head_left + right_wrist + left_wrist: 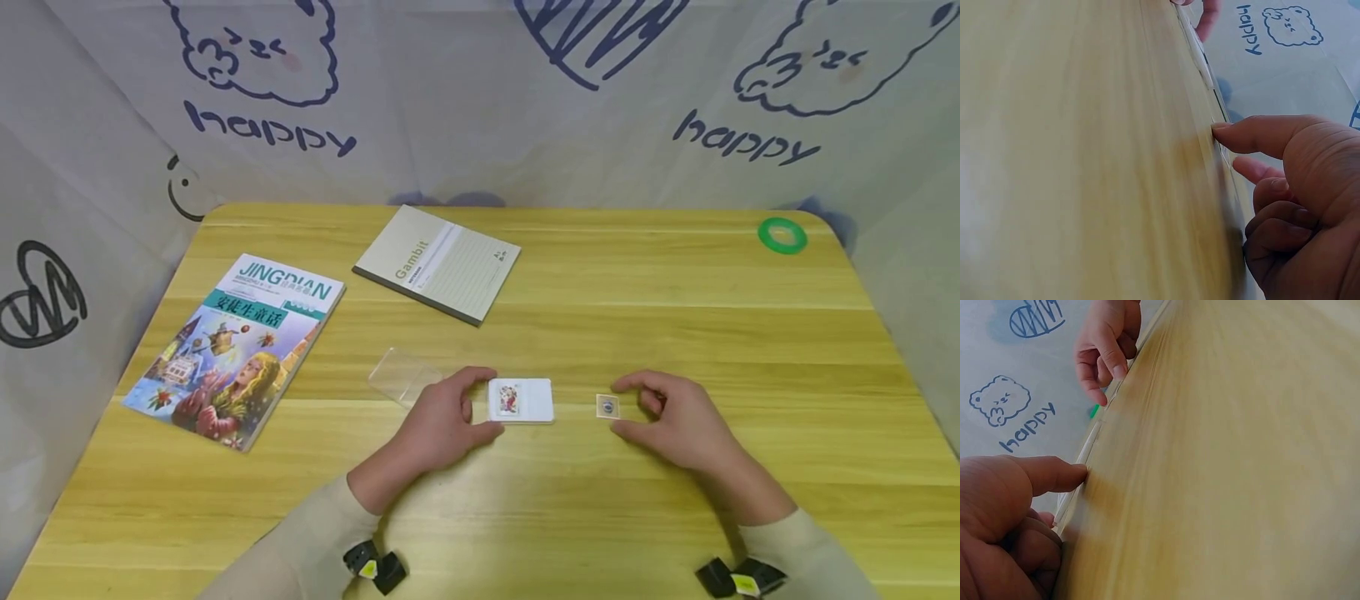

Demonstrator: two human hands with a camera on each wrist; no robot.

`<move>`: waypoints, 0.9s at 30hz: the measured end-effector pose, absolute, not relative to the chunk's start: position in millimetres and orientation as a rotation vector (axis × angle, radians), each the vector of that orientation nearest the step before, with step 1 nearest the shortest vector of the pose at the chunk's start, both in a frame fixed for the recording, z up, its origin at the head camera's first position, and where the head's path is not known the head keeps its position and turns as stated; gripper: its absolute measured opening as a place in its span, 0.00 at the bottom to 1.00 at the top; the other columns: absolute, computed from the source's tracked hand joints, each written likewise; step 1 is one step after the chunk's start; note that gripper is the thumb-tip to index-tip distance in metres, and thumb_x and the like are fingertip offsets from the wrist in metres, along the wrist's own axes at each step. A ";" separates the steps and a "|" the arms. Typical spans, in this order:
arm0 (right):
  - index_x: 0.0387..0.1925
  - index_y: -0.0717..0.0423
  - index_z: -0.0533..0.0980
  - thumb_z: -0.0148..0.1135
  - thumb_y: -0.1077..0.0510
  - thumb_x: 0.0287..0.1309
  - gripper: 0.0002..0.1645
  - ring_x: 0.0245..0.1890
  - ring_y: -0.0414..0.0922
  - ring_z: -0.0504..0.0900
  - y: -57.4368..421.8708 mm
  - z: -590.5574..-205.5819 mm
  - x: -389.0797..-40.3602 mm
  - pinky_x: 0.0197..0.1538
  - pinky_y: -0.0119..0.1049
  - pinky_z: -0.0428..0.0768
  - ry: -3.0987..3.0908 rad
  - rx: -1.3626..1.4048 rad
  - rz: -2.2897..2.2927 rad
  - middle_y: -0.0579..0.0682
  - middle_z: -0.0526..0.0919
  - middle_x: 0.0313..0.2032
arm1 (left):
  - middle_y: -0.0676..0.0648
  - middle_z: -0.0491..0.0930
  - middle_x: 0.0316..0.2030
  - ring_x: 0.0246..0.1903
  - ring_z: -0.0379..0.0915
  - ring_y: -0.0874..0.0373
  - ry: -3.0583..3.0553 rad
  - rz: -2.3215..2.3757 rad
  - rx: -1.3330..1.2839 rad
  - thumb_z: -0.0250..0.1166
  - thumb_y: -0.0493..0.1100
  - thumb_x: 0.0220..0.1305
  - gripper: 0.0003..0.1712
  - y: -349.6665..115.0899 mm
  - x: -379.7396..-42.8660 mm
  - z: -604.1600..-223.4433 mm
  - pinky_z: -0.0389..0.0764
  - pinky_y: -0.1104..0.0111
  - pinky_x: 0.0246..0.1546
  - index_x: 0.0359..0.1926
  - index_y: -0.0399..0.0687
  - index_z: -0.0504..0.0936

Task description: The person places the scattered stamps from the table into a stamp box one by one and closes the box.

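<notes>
My left hand (444, 423) holds a small white flat case (536, 400) by its left end, with forefinger at the far edge and thumb at the near edge. A colourful stamp-like picture (509, 400) lies on the case's left half. To the right, thumb and forefinger of my right hand (678, 421) pinch a tiny square stamp-like piece (608, 407) at its right corners; it has a tan face with a dark round figure. Both wrist views look nearly level along the tabletop, so the case (1088, 445) appears only as a thin white edge.
A clear plastic cover (401, 373) lies just behind my left hand. Farther left is a children's storybook (232, 358), and a grey notebook (438, 262) lies at the back. A green tape roll (782, 237) sits at the far right corner of the wooden table (570, 517).
</notes>
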State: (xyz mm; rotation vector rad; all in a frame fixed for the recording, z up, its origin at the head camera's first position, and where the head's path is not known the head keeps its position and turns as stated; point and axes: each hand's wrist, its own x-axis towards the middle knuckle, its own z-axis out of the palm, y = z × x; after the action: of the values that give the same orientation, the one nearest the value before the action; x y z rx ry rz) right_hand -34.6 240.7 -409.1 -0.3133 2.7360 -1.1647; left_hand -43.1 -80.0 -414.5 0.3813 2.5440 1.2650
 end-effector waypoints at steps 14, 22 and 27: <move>0.42 0.52 0.83 0.76 0.57 0.55 0.13 0.19 0.39 0.61 236.4 -408.4 -34.3 0.34 0.37 0.68 2.680 -0.342 -1.140 0.43 0.64 0.18 | 0.53 0.67 0.17 0.16 0.60 0.64 2.541 1.273 0.390 0.79 0.41 0.53 0.39 -80.3 -41.9 -416.1 0.63 0.70 0.17 0.64 0.41 0.74; 0.39 0.48 0.82 0.76 0.60 0.53 0.12 0.21 0.41 0.65 235.2 -410.8 -32.9 0.26 0.34 0.66 2.719 -0.416 -1.161 0.45 0.76 0.32 | 0.53 0.67 0.17 0.16 0.60 0.64 2.544 1.263 0.390 0.78 0.42 0.53 0.38 -79.9 -42.3 -416.7 0.63 0.70 0.17 0.64 0.41 0.74; 0.39 0.46 0.82 0.76 0.61 0.53 0.13 0.18 0.40 0.64 235.9 -412.1 -32.6 0.24 0.34 0.66 2.736 -0.453 -1.172 0.45 0.75 0.30 | 0.54 0.67 0.17 0.16 0.60 0.64 2.544 1.263 0.390 0.78 0.42 0.53 0.38 -80.0 -42.6 -415.5 0.63 0.70 0.17 0.64 0.42 0.74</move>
State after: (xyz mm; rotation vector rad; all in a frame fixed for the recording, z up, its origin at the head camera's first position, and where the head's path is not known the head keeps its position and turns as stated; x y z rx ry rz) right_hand -32.6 235.9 -412.1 -0.4532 2.7361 -1.1723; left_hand -42.6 -80.0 -415.5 0.3905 2.5444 1.2626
